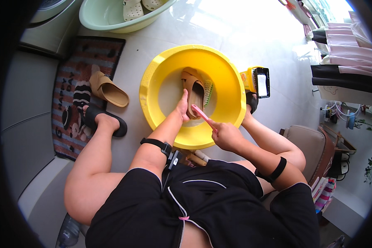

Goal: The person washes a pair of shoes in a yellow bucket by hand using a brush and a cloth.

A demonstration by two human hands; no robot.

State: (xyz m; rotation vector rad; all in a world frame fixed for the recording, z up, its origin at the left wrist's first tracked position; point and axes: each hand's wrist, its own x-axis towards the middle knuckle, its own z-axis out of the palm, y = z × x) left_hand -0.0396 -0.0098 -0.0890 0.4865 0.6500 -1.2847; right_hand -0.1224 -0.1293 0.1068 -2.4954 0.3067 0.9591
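Note:
My left hand (183, 106) grips the heel-end side of a tan slipper (192, 90) inside a yellow plastic basin (226, 133). In my right hand (227, 135) is the handle of a pink brush (204, 116), whose head lies on the slipper's insole near the end closest to me. Its bristles are hidden. Beside the slipper, on its right, a scrubbing brush (208, 93) with pale bristles and a green edge stands in the basin. Cloudy water (170, 93) covers the basin's bottom. The matching tan slipper (111, 92) lies left of the basin, partly on a patterned mat.
The striped mat (86, 55) lies left, beside grey cabinets (27, 93). A pale green tub (96, 18) holding white clogs (132, 11) is at the upper left. Right of the basin stand a yellow container (249, 78) and a phone-like device (263, 83). A padded seat (307, 141) is farther right.

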